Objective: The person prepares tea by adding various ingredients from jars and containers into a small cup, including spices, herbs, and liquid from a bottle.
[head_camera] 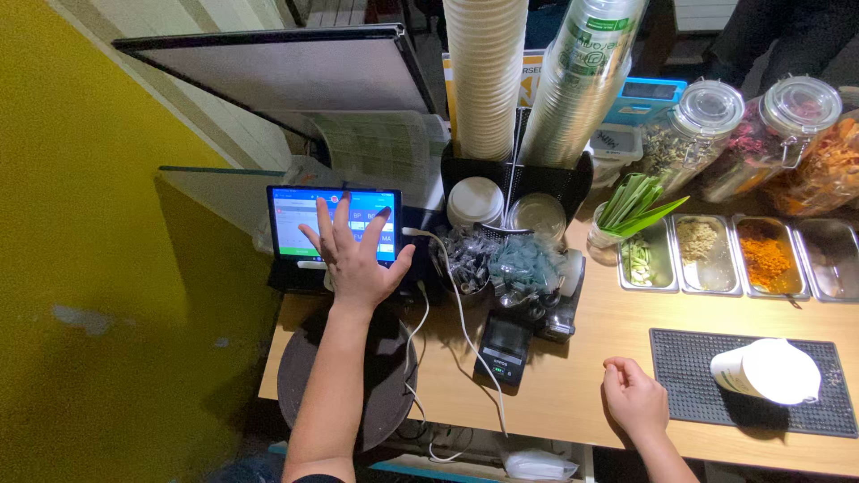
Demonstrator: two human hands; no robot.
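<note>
My left hand (354, 253) is spread flat over a small tablet screen (300, 219) that glows blue and white at the left end of the wooden counter (573, 376); the fingers are apart and touch the display. My right hand (633, 398) rests near the counter's front edge with its fingers curled in and nothing in it. A white paper cup (769, 369) lies on its side on a black rubber mat (689, 380) just right of that hand.
A small black card reader (504, 349) with a white cable sits mid-counter. Tall stacks of paper and plastic cups (488, 76) rise behind, beside metal trays of spices (768, 255), glass jars (693, 130) and green leaves (631, 204). A yellow wall (80, 268) borders the left.
</note>
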